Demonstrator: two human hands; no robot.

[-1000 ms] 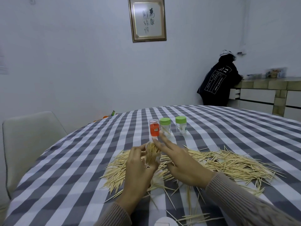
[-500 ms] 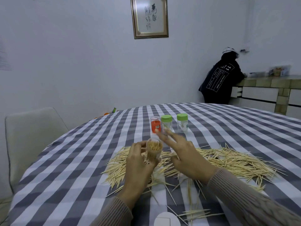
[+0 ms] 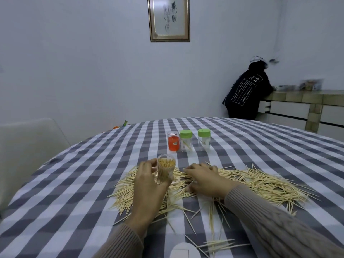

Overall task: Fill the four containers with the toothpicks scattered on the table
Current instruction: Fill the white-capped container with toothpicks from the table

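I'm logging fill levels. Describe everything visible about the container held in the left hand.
The clear container is a small transparent plastic cylinder, lidless, mouth open toward the camera. It is packed with pale wooden toothpicks standing on end, roughly to the rim. The left hand grips it by the side, holding it roughly upright above the scattered toothpicks on the checked tablecloth.

I am seeing bare cloth (image 3: 78, 183) lying open at the left of the frame; three jars (image 3: 186, 141) are blocking the centre behind the toothpicks (image 3: 260, 183).
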